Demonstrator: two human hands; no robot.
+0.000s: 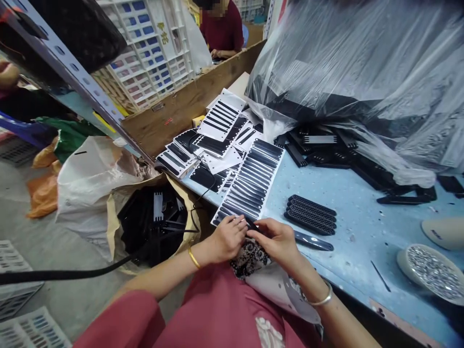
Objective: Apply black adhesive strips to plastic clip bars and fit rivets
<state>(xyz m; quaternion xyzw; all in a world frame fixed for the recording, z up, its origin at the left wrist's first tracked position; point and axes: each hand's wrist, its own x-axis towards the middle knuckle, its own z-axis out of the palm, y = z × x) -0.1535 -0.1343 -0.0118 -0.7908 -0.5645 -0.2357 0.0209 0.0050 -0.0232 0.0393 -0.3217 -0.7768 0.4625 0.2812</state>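
Note:
My left hand [230,238] is closed, fingers curled at the near edge of the table. My right hand [277,239] pinches beside it. Between them shows a short dark strip [251,225], mostly covered by my fingers. Just beyond lies a white sheet [274,166] bearing rows of shiny black strips. Below my hands, on my lap, is a bunched dark patterned piece [250,258] with a white sheet [281,287] under it. Right of my right hand rests a glossy dark strip [314,241], with several textured black strips [311,215] lined up behind it.
A bowl of shiny small pieces [433,273] and a thin dark stick [380,276] lie to the right. Clear plastic [326,58] covers goods behind. A bag of black pieces [116,232] stands left, crossed by a black cable [87,274]. Another person [232,29] sits beyond the wooden board [195,96].

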